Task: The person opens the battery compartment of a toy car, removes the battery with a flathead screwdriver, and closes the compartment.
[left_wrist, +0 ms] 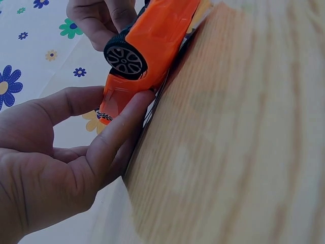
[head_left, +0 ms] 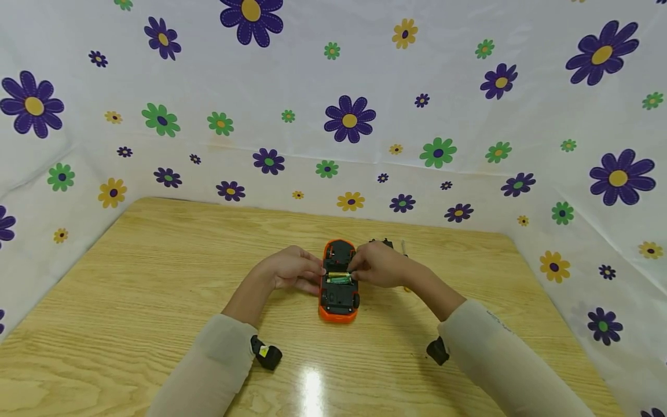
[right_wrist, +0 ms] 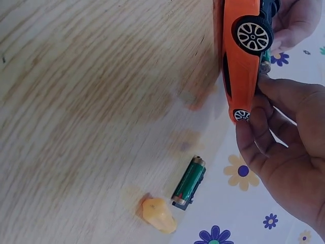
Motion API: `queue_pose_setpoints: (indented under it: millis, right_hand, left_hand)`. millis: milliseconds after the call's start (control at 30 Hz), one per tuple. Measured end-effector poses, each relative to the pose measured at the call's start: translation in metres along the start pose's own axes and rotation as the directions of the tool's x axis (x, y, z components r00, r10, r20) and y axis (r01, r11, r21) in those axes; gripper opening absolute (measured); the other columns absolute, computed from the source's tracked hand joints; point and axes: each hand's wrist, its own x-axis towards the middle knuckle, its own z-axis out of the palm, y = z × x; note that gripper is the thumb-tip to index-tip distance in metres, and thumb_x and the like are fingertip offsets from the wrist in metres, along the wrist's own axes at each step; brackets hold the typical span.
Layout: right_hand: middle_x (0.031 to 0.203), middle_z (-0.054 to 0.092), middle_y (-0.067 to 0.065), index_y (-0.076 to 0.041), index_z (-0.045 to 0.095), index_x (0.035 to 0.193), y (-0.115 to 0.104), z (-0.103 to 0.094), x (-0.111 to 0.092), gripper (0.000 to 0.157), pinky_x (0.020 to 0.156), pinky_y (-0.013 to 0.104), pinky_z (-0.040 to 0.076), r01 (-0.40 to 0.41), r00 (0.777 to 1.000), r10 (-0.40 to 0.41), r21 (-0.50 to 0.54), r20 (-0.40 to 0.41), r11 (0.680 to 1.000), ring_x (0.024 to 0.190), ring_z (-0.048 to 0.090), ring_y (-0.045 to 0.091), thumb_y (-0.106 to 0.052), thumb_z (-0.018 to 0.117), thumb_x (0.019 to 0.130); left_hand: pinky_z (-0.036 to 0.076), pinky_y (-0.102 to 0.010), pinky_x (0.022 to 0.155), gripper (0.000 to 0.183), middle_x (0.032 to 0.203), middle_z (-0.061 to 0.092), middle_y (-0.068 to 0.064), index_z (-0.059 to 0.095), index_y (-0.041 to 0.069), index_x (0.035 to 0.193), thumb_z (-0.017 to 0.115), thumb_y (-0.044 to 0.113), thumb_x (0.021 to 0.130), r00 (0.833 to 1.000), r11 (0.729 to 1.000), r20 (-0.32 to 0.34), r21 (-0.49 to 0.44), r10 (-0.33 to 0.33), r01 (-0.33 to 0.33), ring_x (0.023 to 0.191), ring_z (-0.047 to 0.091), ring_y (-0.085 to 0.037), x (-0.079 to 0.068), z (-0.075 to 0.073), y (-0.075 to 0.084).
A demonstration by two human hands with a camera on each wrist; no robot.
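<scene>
An orange toy car lies wheels up on the wooden table, its black underside facing me. In its open battery compartment are a yellowish battery and a green battery, side by side. My left hand grips the car's left side, thumb at the underside edge and fingers along the body. Bent over the compartment from the right, my right hand has its thumb and index fingertips at the right end of the yellowish battery. In the right wrist view its other fingers curl beside the car's wheel.
Beyond my right hand lie a black part and a thin metal shaft. On the table in the right wrist view are a green battery against a black piece and a yellow handle-like object. Flower-print cloth encloses the table.
</scene>
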Motion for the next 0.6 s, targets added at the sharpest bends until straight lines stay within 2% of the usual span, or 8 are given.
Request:
queue_pose_setpoints:
  millis: [133, 333, 600]
  right_hand:
    - [0.101, 0.071, 0.005, -0.004, 0.077, 0.106, 0.0005, 0.0008, 0.0032, 0.012, 0.079, 0.028, 0.058, -0.005, 0.999, 0.005, 0.004, 0.041, 1.0, 0.088, 0.064, 0.012, -0.005, 0.068, 0.098]
    - [0.104, 0.065, 0.005, -0.003, 0.071, 0.108, -0.0012, 0.0039, 0.0047, 0.013, 0.085, 0.035, 0.057, -0.029, 0.994, 0.033, -0.045, 0.102, 0.999, 0.093, 0.058, 0.016, -0.005, 0.059, 0.103]
    - [0.105, 0.061, 0.005, -0.004, 0.067, 0.112, -0.0033, 0.0099, 0.0022, 0.013, 0.086, 0.037, 0.054, -0.027, 0.995, 0.042, -0.152, 0.092, 0.988, 0.097, 0.056, 0.019, -0.009, 0.057, 0.105]
  left_hand:
    - [0.062, -0.048, 0.089, 0.048, 0.124, 0.064, -0.028, 0.045, -0.016, 0.143, 0.059, -0.002, 0.099, 1.0, 1.0, -0.006, -0.001, -0.003, 0.003, 0.112, 0.068, -0.034, 0.0008, 0.0001, -0.0003]
    - [0.062, -0.047, 0.089, 0.049, 0.128, 0.062, -0.029, 0.045, -0.016, 0.143, 0.059, -0.002, 0.099, 1.0, 1.0, -0.012, -0.005, -0.009, 0.009, 0.114, 0.066, -0.035, 0.0017, 0.0004, 0.0007]
    - [0.062, -0.047, 0.088, 0.047, 0.126, 0.063, -0.028, 0.047, -0.014, 0.142, 0.06, -0.002, 0.099, 1.0, 1.0, -0.02, -0.011, -0.013, 0.013, 0.11, 0.068, -0.033, 0.0002, 0.0014, 0.0008]
